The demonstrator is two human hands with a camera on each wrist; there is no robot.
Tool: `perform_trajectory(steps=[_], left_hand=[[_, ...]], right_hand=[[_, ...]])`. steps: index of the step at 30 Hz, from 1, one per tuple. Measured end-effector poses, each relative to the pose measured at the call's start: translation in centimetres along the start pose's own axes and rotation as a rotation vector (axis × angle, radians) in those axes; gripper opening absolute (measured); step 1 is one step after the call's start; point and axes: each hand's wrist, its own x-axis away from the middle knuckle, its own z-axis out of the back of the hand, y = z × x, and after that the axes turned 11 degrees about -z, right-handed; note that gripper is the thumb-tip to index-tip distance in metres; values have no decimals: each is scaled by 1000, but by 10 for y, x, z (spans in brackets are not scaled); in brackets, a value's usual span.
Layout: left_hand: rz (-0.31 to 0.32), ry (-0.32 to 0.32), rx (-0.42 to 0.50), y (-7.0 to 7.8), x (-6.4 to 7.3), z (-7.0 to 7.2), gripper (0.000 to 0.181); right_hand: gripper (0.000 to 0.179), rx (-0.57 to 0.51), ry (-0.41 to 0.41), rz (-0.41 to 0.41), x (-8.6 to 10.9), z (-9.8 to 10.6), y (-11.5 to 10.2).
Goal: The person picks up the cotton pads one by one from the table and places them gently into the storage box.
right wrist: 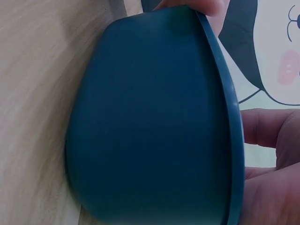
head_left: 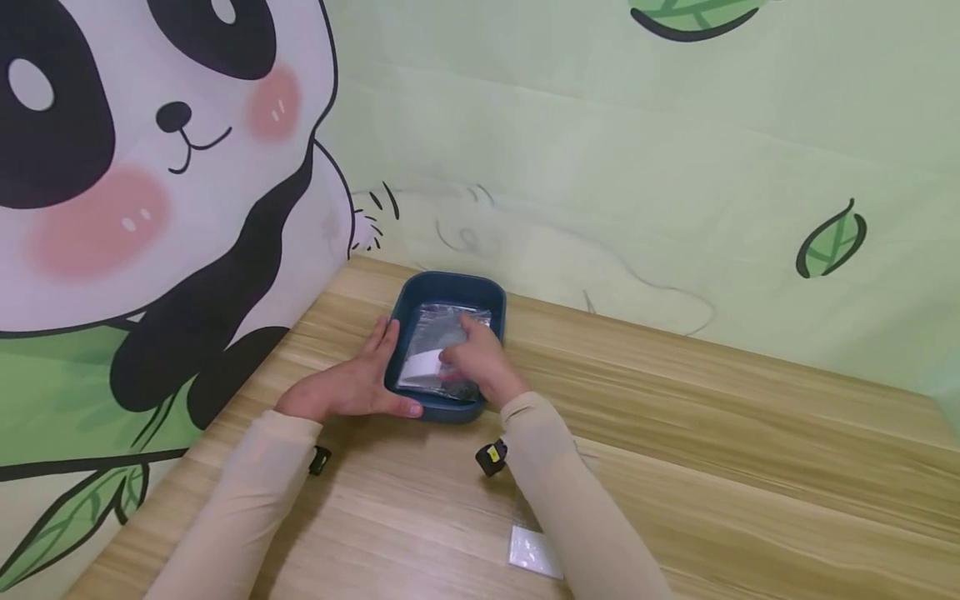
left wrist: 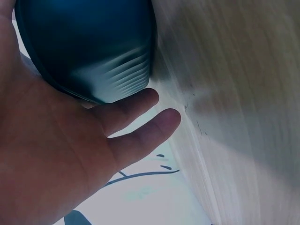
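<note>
A dark blue plastic tray [head_left: 491, 292] with rounded corners stands on the wooden table. Inside it lies a clear plastic bag [head_left: 431, 333] with a white patch near its lower left. My left hand [head_left: 352, 385] rests against the tray's near left corner, fingers along the left side and thumb at the front edge; in the left wrist view two fingers [left wrist: 145, 131] stretch out beside the tray wall. My right hand [head_left: 483, 358] reaches over the right rim, its spread fingers touching the bag. In the right wrist view the tray wall [right wrist: 154, 112] partly hides those fingers.
A small clear packet with a white part [head_left: 535, 550] lies on the table [head_left: 720, 500] beside my right forearm. Small black devices [head_left: 492, 457] show at both wrists. Behind the table hangs a green cloth backdrop [head_left: 600, 150] with a panda print.
</note>
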Motion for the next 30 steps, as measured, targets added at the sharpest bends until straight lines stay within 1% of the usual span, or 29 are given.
perform_trajectory(steps=[2,9,12,15,19,22,24,26,30], left_hand=[[1,0,0,0,0,0,140],[-11,15,4,-1,1,-1,140],[-15,21,3,-1,1,-1,140],[-13,21,4,0,0,0,141],[-6,12,6,1,-1,1,141],[-3,9,6,1,-1,0,141],[-4,10,6,1,0,0,141],[-6,12,5,1,0,1,140],[-19,16,5,2,0,0,139]], right_hand=[[82,20,9,-9,0,-1,0],[78,32,23,-43,3,-6,-3],[77,60,42,-43,3,-7,-4],[75,118,82,-33,3,-6,-6],[69,248,159,3,4,-3,-8],[65,309,189,18,5,0,-9],[64,327,192,16,6,0,-10],[63,371,201,21,8,1,-11],[59,543,242,55,12,0,-13]])
